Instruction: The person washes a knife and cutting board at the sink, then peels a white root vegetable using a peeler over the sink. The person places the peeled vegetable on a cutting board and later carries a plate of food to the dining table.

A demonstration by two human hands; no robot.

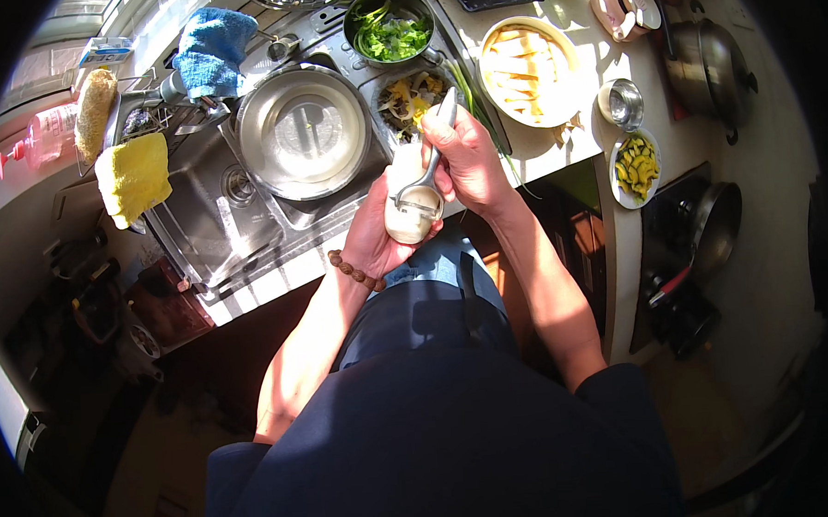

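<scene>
My left hand [375, 236] grips a pale, thick root vegetable [405, 225] from below and the left side, above the counter's front edge. In my right hand [475, 162] is a vegetable peeler [432, 171], held by its grey handle with the handle's end pointing up and away. The peeler's blade end lies over the lower part of the vegetable; whether it bites into the surface cannot be made out. Just beyond both hands sit yellow and brown vegetable scraps [404, 106] in a container, partly hidden by my right hand and the vegetable.
Left of my hands a steel basin [248, 151] rests over the sink [208, 229]. Behind are a pot [427, 55] of leafy greens and a bowl [573, 95] of pale strips. Rightward stand a small metal bowl [608, 111], a plate [617, 191] of sliced vegetable and a frying pan [721, 224].
</scene>
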